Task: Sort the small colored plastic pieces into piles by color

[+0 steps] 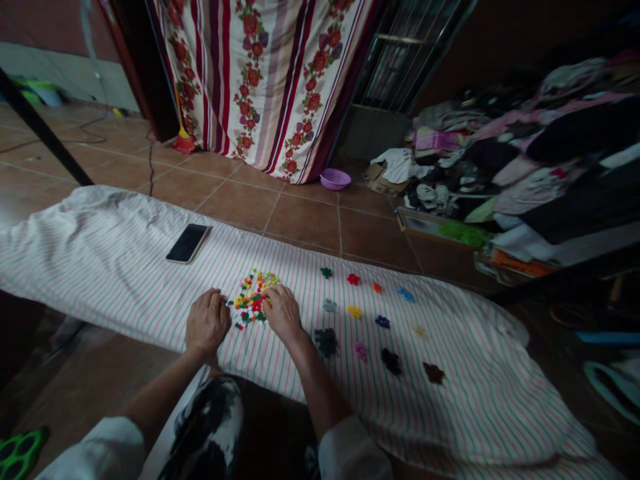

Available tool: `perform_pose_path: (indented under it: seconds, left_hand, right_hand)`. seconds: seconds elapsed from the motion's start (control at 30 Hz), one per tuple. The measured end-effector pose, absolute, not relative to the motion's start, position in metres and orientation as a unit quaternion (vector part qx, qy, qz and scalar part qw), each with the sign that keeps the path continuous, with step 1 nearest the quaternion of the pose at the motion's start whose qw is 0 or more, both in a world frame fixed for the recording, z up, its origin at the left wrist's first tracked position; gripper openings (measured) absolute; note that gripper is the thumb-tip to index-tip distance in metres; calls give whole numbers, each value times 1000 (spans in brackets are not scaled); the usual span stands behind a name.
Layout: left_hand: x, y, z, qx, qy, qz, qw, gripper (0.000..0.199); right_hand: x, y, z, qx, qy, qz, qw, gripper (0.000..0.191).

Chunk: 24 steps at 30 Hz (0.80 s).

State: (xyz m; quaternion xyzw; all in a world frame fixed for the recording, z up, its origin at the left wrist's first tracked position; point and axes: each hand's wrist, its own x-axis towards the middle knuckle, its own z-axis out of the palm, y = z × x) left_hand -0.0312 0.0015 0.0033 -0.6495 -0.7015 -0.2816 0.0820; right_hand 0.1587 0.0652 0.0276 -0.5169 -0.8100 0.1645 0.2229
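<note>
A loose pile of small coloured pieces (253, 297), red, yellow, green, orange and white, lies on the striped cloth (150, 293). Along the pile's left edge rests my left hand (207, 322), fingers curled down; whether it holds a piece is hidden. My right hand (283, 311) reaches over the pile's right side, its fingertips pinched together among the pieces; what they grip is too small to name. Several single-colour clusters sit in rows to the right, among them a red one (353, 279), a yellow one (355, 311), a black one (391, 361) and a brown one (433, 373).
A phone (188, 243) lies on the cloth at the left. Beyond the cloth's far edge are the tiled floor, a purple basin (335, 179) and a floral curtain (250, 87). Clothes (540, 147) are heaped at the right. My knee (213, 427) is below the near edge.
</note>
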Motion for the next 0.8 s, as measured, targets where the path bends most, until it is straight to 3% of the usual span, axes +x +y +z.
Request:
perform_pose_path:
  seconds: [0.47, 0.8]
  left_hand:
    - [-32, 1, 3, -654, -700, -267, 106, 15]
    - [-36, 2, -2, -673, -679, -254, 145, 13]
  right_hand:
    - [167, 66, 35, -502, -804, 178, 264, 12]
    - [195, 77, 41, -523, -760, 165, 349, 12]
